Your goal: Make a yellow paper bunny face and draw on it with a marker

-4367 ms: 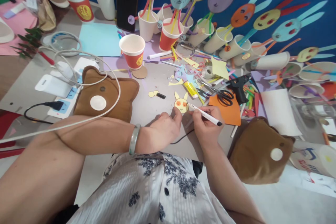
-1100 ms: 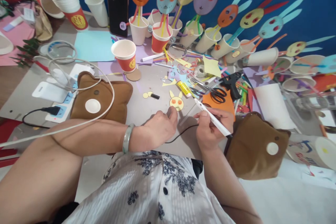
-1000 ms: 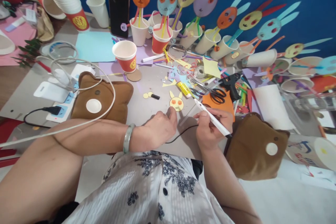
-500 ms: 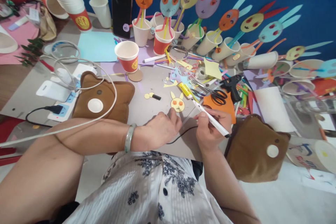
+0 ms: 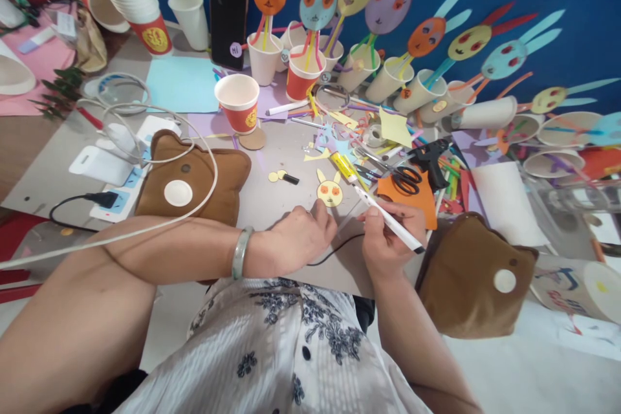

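Observation:
A small pale-yellow paper rabbit face [image 5: 330, 193] lies on the grey table, with two ears, orange eyes and a small mouth drawn on it. My left hand [image 5: 303, 238] is curled at its lower edge, fingertips pressing there. In my right hand [image 5: 392, 239], thumb and fingers wrap round a white marker pen [image 5: 391, 218], its tip up and left, apart from the face. Just beyond the tip lies a yellow glue tube [image 5: 343, 167]. Left of the face are small yellow paper discs [image 5: 273, 176] and a black pen cap [image 5: 290, 179].
Scissors [image 5: 406, 180] and a black glue gun [image 5: 429, 162] lie by paper scraps on the right. Finished paper rabbits in cups [image 5: 264, 61] line the back. A red cup [image 5: 237, 102], brown cushions [image 5: 194, 174] and a looping white cable [image 5: 213, 174] are around me.
The whole view has shifted very slightly. Both hands, the marker pen and the paper rabbit face keep practically the same places.

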A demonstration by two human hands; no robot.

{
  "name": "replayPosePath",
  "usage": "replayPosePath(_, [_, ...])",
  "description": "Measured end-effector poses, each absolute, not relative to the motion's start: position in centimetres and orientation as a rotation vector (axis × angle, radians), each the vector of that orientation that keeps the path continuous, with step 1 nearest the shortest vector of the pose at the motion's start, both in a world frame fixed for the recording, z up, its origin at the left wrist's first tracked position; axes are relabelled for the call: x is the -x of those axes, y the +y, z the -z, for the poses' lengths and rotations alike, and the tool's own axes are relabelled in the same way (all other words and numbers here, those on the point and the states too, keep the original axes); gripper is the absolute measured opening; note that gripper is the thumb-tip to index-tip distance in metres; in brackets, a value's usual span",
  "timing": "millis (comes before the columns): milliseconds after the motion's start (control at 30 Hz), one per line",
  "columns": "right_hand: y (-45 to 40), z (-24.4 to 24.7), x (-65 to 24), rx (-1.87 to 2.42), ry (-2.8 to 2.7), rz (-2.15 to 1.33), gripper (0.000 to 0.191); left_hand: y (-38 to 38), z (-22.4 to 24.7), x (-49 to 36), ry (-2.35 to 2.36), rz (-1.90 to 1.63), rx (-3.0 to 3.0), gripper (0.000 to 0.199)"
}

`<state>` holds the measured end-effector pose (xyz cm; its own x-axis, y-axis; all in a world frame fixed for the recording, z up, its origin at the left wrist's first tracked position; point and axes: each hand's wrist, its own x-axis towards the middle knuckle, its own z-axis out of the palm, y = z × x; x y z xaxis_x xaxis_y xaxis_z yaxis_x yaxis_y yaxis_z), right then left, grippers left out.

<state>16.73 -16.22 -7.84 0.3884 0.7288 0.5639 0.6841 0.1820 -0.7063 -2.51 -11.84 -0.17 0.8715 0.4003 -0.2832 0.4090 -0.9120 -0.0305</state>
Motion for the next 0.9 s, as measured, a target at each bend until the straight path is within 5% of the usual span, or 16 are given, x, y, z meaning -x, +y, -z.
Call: replayPosePath(900, [-16.11,7.65,-16.59,1.534,-1.357,-0.048,0.019,-11.63,-0.23,2.47,0.651,0.492,-2.963,0.047])
